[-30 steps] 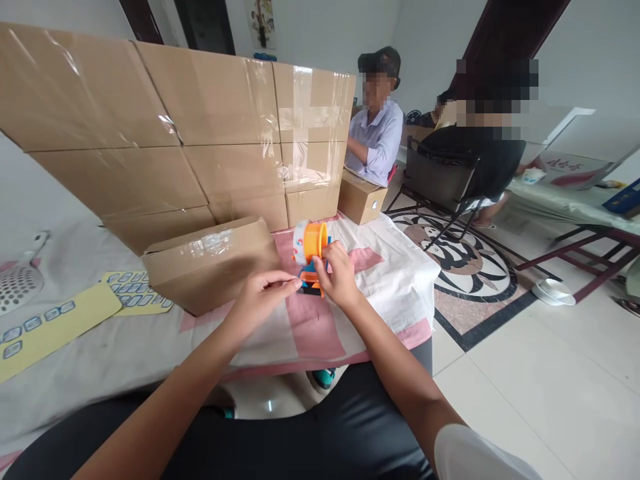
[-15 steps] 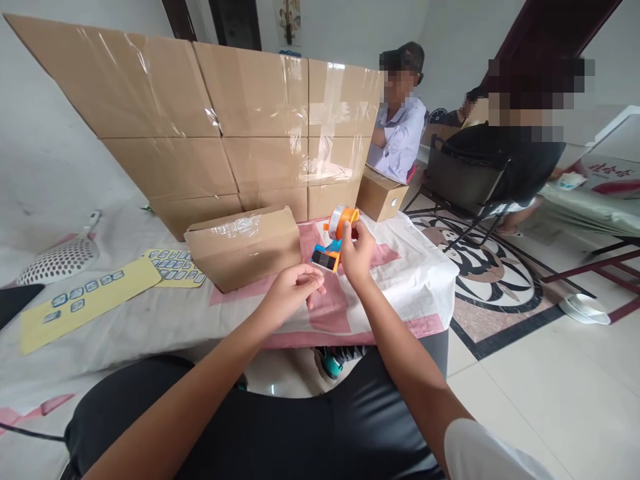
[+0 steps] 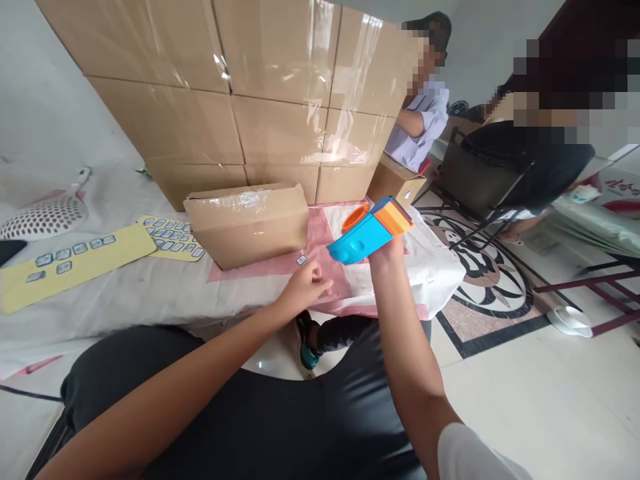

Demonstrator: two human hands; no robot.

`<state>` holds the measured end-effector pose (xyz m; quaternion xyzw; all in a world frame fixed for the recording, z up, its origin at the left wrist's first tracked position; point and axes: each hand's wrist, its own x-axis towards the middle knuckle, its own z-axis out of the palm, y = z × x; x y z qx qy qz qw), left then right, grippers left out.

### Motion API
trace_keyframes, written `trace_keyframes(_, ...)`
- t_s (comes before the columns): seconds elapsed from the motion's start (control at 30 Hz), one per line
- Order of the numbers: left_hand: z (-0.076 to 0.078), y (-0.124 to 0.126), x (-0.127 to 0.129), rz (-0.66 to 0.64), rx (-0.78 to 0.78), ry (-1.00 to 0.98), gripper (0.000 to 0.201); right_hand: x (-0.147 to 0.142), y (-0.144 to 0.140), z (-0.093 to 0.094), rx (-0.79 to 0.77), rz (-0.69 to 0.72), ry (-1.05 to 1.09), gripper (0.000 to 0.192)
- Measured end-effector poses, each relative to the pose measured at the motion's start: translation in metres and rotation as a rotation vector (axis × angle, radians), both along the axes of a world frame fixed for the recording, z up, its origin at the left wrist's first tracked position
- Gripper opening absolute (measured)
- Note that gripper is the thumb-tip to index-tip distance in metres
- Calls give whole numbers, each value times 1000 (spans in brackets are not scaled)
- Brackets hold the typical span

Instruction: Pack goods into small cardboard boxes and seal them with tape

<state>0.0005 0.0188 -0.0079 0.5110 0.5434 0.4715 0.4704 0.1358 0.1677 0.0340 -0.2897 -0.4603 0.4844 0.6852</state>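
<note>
Tape dispenser point(image 3: 369, 231): handheld, blue plastic body, orange front piece and orange ring at its far end; tilted, orange end uppermost. Held in the air above the pink-and-white cloth point(image 3: 430, 267) that covers the bench, to the right of the small cardboard box point(image 3: 249, 223).

Right hand point(image 3: 385, 250): directly beneath the dispenser, grip closed around its underside; fingers mostly hidden behind the body.

Left hand point(image 3: 303, 290): lower and to the left, apart from the dispenser, fingertips pinched together over the pink cloth; whether anything lies between them cannot be told.

Stacked cartons point(image 3: 260, 93): taped, behind the small box.
</note>
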Motion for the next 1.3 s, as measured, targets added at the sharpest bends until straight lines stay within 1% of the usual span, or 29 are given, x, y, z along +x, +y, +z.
trace_keyframes(0.03,-5,0,2,-2,-12,-11,36,3,8,2,7,-21,18,43)
trace_keyframes(0.07,-7,0,3,-3,-7,-23,34,6,15,4,17,-78,26,42)
trace_keyframes(0.13,-5,-2,0,4,37,-20,29,10,29,0,45,-245,-17,42)
trace_keyframes(0.2,3,-5,-9,33,89,13,27,10,41,-12,67,-385,-197,43)
trace_keyframes(0.23,7,-7,-15,48,101,33,26,9,46,-22,67,-413,-320,44)
trace_keyframes(0.3,13,-11,-27,75,92,59,25,5,57,-42,48,-380,-529,45)
trace_keyframes(0.37,17,-16,-37,103,72,62,23,2,66,-57,27,-310,-645,43)
trace_keyframes(0.43,19,-20,-44,134,57,58,22,3,67,-60,11,-291,-685,38)
trace_keyframes(0.47,20,-22,-47,143,50,56,22,4,62,-56,34,-317,-704,39)
trace_keyframes(0.5,22,-23,-50,148,45,61,21,5,54,-49,85,-351,-729,44)
trace_keyframes(0.53,23,-24,-52,148,46,72,19,6,42,-39,161,-359,-760,47)
trace_keyframes(0.57,25,-25,-54,147,54,95,17,6,27,-27,261,-322,-804,46)
trace_keyframes(0.6,26,-26,-56,144,72,132,15,4,10,-14,353,-196,-856,36)
trace_keyframes(0.63,27,-26,-58,143,100,186,12,1,-7,-2,419,14,-901,27)
trace_keyframes(0.67,28,-25,-61,144,137,252,11,-4,-24,9,469,230,-948,24)
trace_keyframes(0.7,29,-23,-63,151,182,324,9,-10,-39,19,524,383,-996,19)
trace_keyframes(0.73,29,-21,-65,164,234,398,8,-16,-50,27,582,484,-1035,14)
trace_keyframes(0.77,29,-19,-67,185,290,473,6,-23,-58,33,645,527,-1068,8)
trace_keyframes(0.8,30,-17,-68,211,352,543,5,-28,-61,38,709,523,-1091,3)
trace_keyframes(0.87,30,-13,-70,280,465,630,3,-36,-59,48,821,475,-1114,7)
trace_keyframes(0.9,30,-12,-71,316,499,638,3,-39,-54,55,861,445,-1122,8)
trace_keyframes(0.97,30,-13,-71,375,497,593,6,-43,-41,75,909,335,-1104,9)
trace_keyframes(1.03,30,-15,-71,384,456,551,9,-51,-27,99,921,201,-1034,14)
trace_keyframes(1.07,30,-16,-73,373,462,556,10,-58,-20,111,915,172,-1007,16)
trace_keyframes(1.1,31,-17,-75,363,499,581,11,-66,-15,122,909,194,-1005,18)
trace_keyframes(1.13,33,-18,-78,363,558,624,12,-76,-10,131,903,265,-1034,20)
trace_keyframes(1.17,37,-18,-82,380,628,687,12,-87,-5,137,894,365,-1087,22)
trace_keyframes(1.23,46,-18,-93,466,750,850,13,-112,2,141,886,572,-1206,25)
trace_keyframes(1.3,56,-18,-105,550,810,1004,16,-136,9,136,912,691,-1282,25)
